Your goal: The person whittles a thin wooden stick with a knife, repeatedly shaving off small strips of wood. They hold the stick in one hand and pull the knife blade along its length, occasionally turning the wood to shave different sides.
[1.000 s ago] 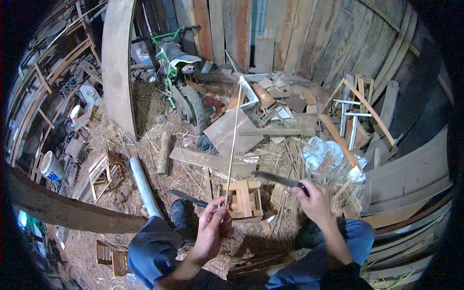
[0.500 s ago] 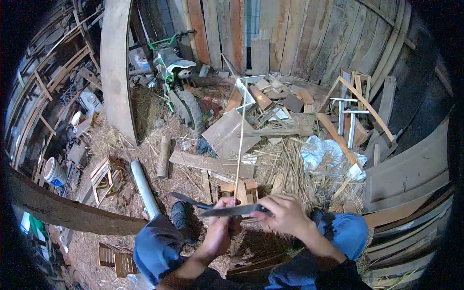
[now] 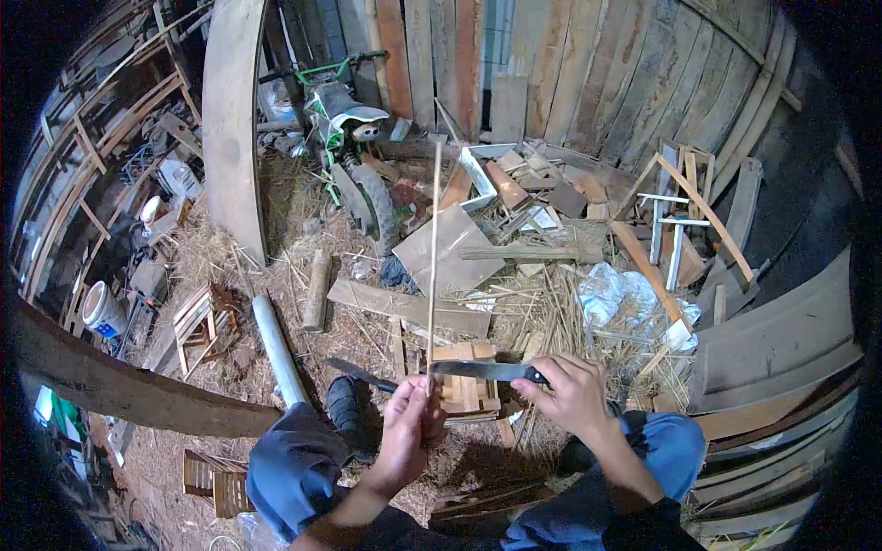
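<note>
Pale wooden stick (image 3: 434, 266), pinched between the left hand's (image 3: 409, 422) thumb and fingers, rises toward twelve o'clock. At three o'clock from that grip, the right hand (image 3: 574, 399) closes round the black handle of a knife (image 3: 487, 370), blade aimed at nine, meeting the stick's lower end. A second blade (image 3: 363, 375) extends toward ten; whether it is held, I cannot tell. Motorbike (image 3: 349, 119) at eleven.
</note>
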The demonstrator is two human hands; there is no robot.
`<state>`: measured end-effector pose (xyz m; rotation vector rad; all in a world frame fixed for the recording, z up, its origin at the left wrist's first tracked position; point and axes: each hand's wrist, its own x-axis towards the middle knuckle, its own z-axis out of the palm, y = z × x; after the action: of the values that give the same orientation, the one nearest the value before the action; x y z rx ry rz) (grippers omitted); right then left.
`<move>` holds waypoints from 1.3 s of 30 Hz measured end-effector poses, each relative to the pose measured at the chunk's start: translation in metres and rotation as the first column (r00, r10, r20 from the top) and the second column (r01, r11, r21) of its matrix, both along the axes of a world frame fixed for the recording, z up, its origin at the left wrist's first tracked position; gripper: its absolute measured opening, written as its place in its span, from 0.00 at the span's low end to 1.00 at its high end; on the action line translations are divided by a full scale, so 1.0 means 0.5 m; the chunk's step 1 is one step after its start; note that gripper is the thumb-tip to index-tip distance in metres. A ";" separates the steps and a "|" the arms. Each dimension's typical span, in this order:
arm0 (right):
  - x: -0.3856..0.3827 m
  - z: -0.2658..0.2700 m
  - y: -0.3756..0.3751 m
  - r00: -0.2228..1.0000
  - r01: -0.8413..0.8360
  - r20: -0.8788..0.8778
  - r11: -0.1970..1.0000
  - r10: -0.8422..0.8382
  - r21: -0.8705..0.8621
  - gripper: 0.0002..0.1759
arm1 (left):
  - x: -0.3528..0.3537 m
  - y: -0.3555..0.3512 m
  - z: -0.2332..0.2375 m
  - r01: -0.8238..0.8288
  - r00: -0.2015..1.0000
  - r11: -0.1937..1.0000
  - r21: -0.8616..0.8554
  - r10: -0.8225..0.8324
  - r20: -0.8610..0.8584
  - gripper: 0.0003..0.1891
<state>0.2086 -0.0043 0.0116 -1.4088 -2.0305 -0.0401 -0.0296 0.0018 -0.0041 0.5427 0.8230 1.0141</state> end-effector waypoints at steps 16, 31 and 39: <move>-0.028 0.022 0.015 0.994 -0.087 -0.056 0.995 0.090 0.052 0.21 | 0.023 -0.035 -0.008 0.380 0.769 0.783 0.493 0.029 -0.639 0.10; 0.043 0.069 0.040 0.981 0.092 0.142 0.959 -0.133 0.268 0.18 | 0.002 -0.016 0.017 0.442 0.710 0.755 0.484 0.036 -0.703 0.10; -0.002 0.021 0.035 0.994 -0.029 0.111 0.973 0.003 0.231 0.19 | 0.018 0.000 0.014 0.377 0.889 0.861 0.341 -0.233 -0.393 0.20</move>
<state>0.2075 0.0133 0.0223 -1.2673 -2.0499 -0.3449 -0.0205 0.0020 0.0029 1.2040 0.7907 0.7997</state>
